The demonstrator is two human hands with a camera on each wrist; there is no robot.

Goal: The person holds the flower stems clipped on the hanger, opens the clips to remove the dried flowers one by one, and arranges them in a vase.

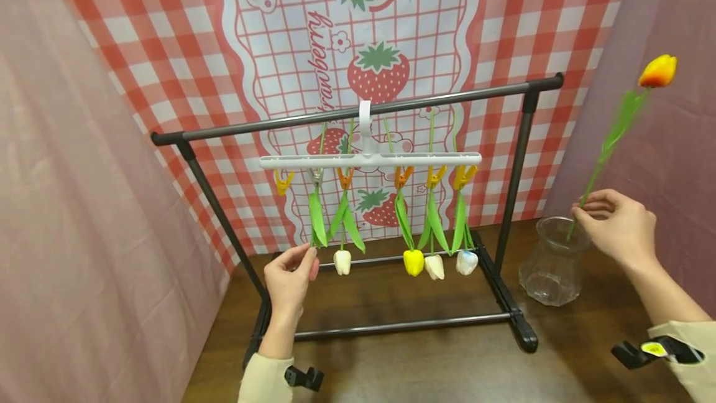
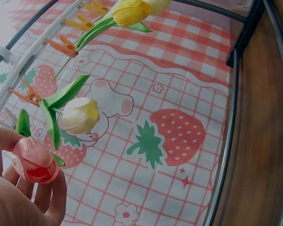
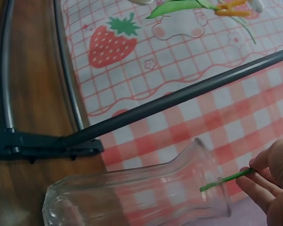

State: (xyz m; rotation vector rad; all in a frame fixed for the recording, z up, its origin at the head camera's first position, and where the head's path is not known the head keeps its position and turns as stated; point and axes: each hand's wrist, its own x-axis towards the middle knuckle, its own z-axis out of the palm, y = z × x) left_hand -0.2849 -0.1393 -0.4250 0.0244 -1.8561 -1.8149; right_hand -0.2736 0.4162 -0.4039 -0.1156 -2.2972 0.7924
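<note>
My right hand point(image 1: 621, 226) pinches the green stem of a yellow-orange tulip point(image 1: 659, 71), bloom upward. The stem's cut end point(image 3: 207, 187) is just inside the mouth of a clear glass vase point(image 3: 132, 193). At the left of the rack, my left hand point(image 1: 291, 275) holds a pink tulip point(image 2: 35, 160) by its bloom, which the fingers mostly hide in the head view. This tulip hangs upside down from a pale clip point(image 1: 316, 176) on a white hanger point(image 1: 391, 159). Close to its right hangs a white tulip point(image 1: 342, 262) from an orange clip point(image 1: 345, 177).
A dark metal rack point(image 1: 268, 123) carries the hanger above the brown table point(image 1: 391, 372). Farther right hang a yellow tulip point(image 1: 413, 262), another white tulip point(image 1: 434, 267) and a bluish-white tulip point(image 1: 467, 262). A yellow clip point(image 1: 283, 183) at the left end holds nothing.
</note>
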